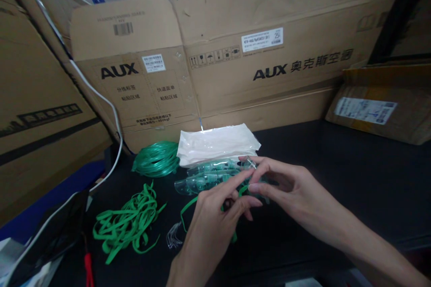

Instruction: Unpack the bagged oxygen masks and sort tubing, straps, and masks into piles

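My left hand (215, 215) and my right hand (286, 181) meet above the black table, fingers closed in pinches. Between them runs a narrow green elastic strap (243, 189), with one end trailing out past my left hand. A clear plastic mask (249, 163) shows at my right fingertips, mostly covered by the fingers. Just behind lie several clear greenish masks (205, 181) in a row. Left of my hands is a tangled heap of green elastic straps (129, 219). Small thin metal strips (173, 235) lie beside my left wrist.
A coil of green tubing (156, 159) and white plastic packets (217, 143) sit behind the masks. Large cardboard boxes (269, 85) wall off the back, and a smaller carton (380, 103) stands at right. A white cable (116, 121) hangs down at left.
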The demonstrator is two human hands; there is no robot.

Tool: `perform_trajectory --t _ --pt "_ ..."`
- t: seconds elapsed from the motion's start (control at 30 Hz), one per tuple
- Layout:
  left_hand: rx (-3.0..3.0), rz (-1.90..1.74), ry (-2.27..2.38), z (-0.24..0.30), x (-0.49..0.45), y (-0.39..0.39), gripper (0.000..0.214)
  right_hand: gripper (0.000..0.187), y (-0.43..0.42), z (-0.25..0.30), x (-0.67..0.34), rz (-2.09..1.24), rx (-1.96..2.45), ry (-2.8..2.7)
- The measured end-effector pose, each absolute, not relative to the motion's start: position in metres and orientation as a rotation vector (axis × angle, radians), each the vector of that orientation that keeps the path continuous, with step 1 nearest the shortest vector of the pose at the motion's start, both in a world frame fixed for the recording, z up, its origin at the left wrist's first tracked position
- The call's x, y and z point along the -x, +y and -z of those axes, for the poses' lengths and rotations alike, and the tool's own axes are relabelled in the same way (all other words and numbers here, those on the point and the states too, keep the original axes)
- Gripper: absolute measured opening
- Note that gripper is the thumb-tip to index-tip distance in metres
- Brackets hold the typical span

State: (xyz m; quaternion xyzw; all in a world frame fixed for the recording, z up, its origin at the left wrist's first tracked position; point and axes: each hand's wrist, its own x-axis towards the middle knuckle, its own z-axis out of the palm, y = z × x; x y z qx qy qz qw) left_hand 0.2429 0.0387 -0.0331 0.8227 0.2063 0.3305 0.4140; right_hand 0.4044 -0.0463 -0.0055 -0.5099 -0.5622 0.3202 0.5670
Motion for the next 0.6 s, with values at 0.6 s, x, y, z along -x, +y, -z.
perform_trajectory --t 0.6 --pt "-2.213 -1.025 0.607 0.022 -0.235 0.041 0.019 0.018 -0.063 -0.011 -0.431 -0.377 1.226 -1.154"
